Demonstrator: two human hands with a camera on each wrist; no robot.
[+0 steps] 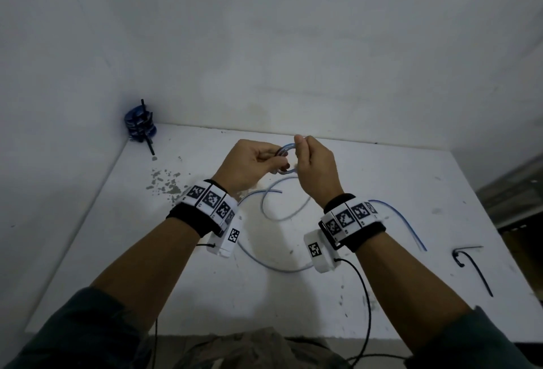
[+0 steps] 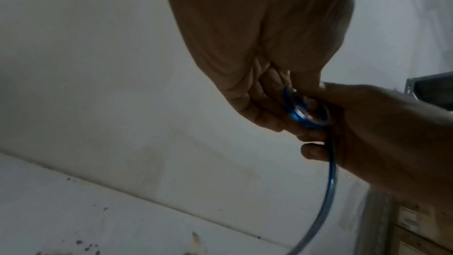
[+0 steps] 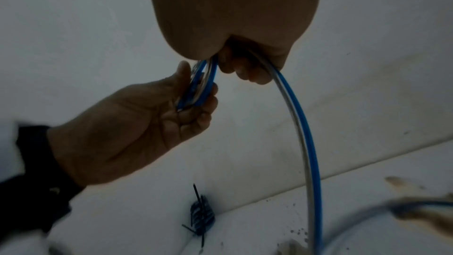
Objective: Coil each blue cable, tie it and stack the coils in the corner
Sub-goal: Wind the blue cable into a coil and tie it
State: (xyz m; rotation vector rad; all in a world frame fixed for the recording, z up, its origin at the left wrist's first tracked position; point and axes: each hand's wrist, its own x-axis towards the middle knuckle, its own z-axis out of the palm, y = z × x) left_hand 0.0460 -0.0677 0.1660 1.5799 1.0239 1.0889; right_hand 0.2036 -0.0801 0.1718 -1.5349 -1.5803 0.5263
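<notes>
Above the white table (image 1: 367, 295) both hands work on one blue cable. My left hand (image 1: 249, 165) grips a small coil (image 1: 286, 149) of it, fingers curled round the loops (image 3: 196, 86). My right hand (image 1: 311, 162) pinches the cable at the coil's top, and the strand (image 3: 301, 123) runs down out of its fist. The loose rest of the cable (image 1: 282, 215) curves over the table below my wrists. In the left wrist view the coil (image 2: 304, 111) sits between the two hands. A stack of tied blue coils (image 1: 140, 126) stands in the far left corner.
A second blue cable (image 1: 402, 221) lies on the table to the right. A black tie (image 1: 473, 265) lies near the right edge. Walls close the back and left sides. Dark specks (image 1: 164, 182) mark the table's left part. A thin black wire (image 1: 364, 295) hangs from my right wrist.
</notes>
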